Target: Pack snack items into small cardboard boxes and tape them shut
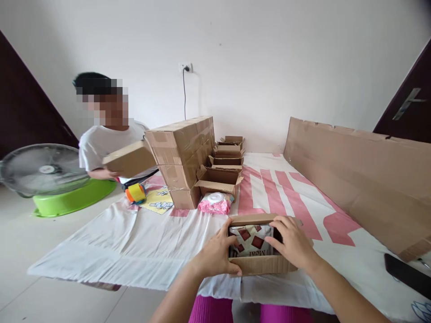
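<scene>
Close in front of me on the cloth-covered table is a small open cardboard box (266, 265). Inside lies a pale packet (247, 240) with dark red diamond shapes and the printed word "Meal", seen upside down. My left hand (220, 251) grips the box's left end, thumb on the near wall and fingers around the far side. At the right end, my right hand (291, 240) reaches into the opening, with its thumb and fingers around the packet's right edge. A dark gap shows there between packet and box end.
Stacked taped boxes (183, 148) stand beyond, with a row of open boxes (218, 177) beside them and pink wipes (215, 204) in front. A co-worker (111, 139) holds a box (131, 159) near a tape dispenser (135, 193). Cardboard panel (350, 179) and phone (409, 273) are right; a fan (47, 170) is left.
</scene>
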Demonstrator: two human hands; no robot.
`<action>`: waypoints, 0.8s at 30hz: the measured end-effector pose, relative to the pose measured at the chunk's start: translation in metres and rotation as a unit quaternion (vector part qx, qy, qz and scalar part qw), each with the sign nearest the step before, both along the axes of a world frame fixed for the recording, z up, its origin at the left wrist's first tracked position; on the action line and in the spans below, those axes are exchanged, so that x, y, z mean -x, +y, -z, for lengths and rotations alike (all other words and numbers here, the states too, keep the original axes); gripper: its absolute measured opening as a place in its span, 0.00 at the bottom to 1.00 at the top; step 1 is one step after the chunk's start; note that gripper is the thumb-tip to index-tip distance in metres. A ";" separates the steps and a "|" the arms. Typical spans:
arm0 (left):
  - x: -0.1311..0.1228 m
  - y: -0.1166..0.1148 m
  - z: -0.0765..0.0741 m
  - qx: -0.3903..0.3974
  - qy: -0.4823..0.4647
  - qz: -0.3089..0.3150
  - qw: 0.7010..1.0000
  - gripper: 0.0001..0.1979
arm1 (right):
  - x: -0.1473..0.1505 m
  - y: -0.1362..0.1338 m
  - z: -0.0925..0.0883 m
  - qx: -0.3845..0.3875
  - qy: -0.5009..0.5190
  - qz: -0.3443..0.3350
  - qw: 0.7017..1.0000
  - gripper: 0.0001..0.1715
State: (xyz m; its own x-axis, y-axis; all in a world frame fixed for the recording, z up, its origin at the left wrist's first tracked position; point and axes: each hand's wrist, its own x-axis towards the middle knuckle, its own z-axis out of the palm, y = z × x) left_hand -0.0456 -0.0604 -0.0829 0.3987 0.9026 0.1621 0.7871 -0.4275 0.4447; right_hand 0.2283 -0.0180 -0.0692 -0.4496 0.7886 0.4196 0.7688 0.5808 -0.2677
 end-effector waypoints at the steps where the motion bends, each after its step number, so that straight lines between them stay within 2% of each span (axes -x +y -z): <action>1: 0.000 -0.002 0.000 0.006 -0.002 0.000 1.000 0.29 | 0.007 -0.002 0.001 0.000 0.006 -0.002 1.000 0.16; 3: -0.001 -0.007 0.000 0.025 -0.004 -0.001 1.000 0.26 | 0.018 -0.003 0.004 0.019 0.001 -0.009 1.000 0.17; 6: -0.003 -0.011 -0.003 0.033 -0.011 -0.009 0.999 0.23 | 0.024 -0.003 0.009 0.044 -0.019 0.000 0.999 0.25; 7: -0.004 -0.012 -0.003 0.037 -0.014 -0.012 0.999 0.23 | 0.023 -0.003 0.010 0.051 -0.025 0.001 0.998 0.24; 8: -0.004 -0.013 -0.002 0.042 -0.017 -0.016 0.999 0.23 | 0.022 -0.003 0.010 0.058 -0.032 0.000 0.998 0.21; 11: -0.005 -0.015 0.002 0.037 -0.032 -0.025 0.999 0.21 | 0.020 -0.005 0.010 0.070 -0.045 -0.024 0.996 0.02; 13: -0.006 -0.018 0.006 0.024 -0.038 -0.028 0.999 0.18 | 0.019 -0.008 0.009 0.067 -0.024 -0.046 0.996 0.06; 15: -0.007 -0.020 0.009 0.012 -0.031 -0.031 0.999 0.15 | 0.018 -0.012 0.009 0.041 0.026 -0.064 0.997 0.10; 18: -0.005 -0.023 0.007 0.005 -0.009 -0.039 0.999 0.11 | 0.010 -0.018 0.006 -0.048 0.137 -0.050 0.988 0.10; 21: 0.005 -0.024 0.001 -0.012 -0.022 -0.052 0.998 0.09 | -0.008 -0.028 -0.006 -0.135 0.264 0.003 0.955 0.05; 24: 0.024 -0.020 -0.003 -0.065 -0.041 -0.084 0.993 0.08 | -0.035 -0.041 -0.019 -0.171 0.379 0.097 0.904 0.08</action>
State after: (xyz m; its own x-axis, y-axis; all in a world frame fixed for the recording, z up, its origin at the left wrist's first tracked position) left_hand -0.0694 -0.0803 -0.0794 0.2243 0.9247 0.3074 0.8160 -0.3507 0.4595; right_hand 0.2632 -0.0593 -0.0497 0.2010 0.5873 0.7840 0.5364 0.6037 -0.5897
